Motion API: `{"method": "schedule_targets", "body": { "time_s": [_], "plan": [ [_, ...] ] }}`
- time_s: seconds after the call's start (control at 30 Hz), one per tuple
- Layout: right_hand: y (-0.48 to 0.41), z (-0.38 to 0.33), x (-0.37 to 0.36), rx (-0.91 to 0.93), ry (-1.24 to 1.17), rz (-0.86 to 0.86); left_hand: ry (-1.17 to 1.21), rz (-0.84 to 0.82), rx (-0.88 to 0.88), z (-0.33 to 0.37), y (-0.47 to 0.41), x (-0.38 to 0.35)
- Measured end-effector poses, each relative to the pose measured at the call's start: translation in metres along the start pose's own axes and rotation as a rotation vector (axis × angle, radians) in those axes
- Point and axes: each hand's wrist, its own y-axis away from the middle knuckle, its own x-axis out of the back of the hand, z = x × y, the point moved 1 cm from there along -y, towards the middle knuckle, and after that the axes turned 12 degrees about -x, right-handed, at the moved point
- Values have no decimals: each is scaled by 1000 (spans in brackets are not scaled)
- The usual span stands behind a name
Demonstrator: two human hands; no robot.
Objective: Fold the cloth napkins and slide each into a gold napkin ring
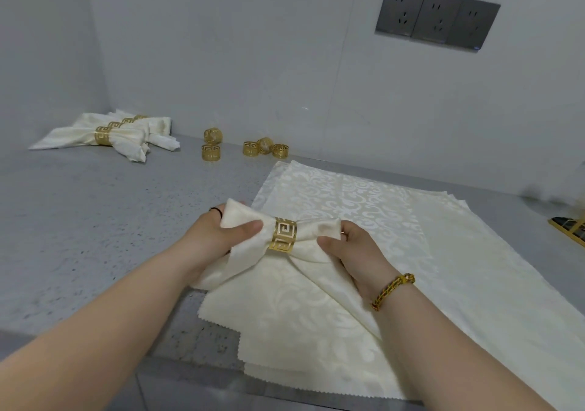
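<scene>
A cream cloth napkin (304, 312) runs through a gold napkin ring (283, 234) at the middle of the view. My left hand (218, 236) grips the gathered end left of the ring. My right hand (351, 249) grips the bunched cloth right of the ring, and the napkin's wide part fans down toward me. Under it lies a stack of flat cream napkins (443, 252) on the grey counter (95, 221).
Several napkins in gold rings (110, 133) lie piled at the back left corner. Several loose gold rings (210, 152) (264, 148) stand near the back wall. Wall sockets (437, 16) sit upper right. A gold-edged object (569, 230) shows at the right edge.
</scene>
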Motion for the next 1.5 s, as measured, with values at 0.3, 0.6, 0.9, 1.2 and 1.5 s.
{"method": "schedule_targets", "body": {
  "time_s": [0.3,0.6,0.9,1.2,1.5],
  "plan": [
    [-6,-24,-13,177,510,-46,-66,-73,23,-14,-1,14],
    [-21,-43,-47,260,918,-279,-295,-226,-69,-13,-8,32],
    [-23,-44,-52,329,835,-278,-162,-180,6,-15,-1,42],
    [-22,-76,-62,407,801,-254,216,-29,76,1,-2,46],
    [-85,-109,-101,332,425,-173,293,308,40,-13,-65,100]
  ]
}}
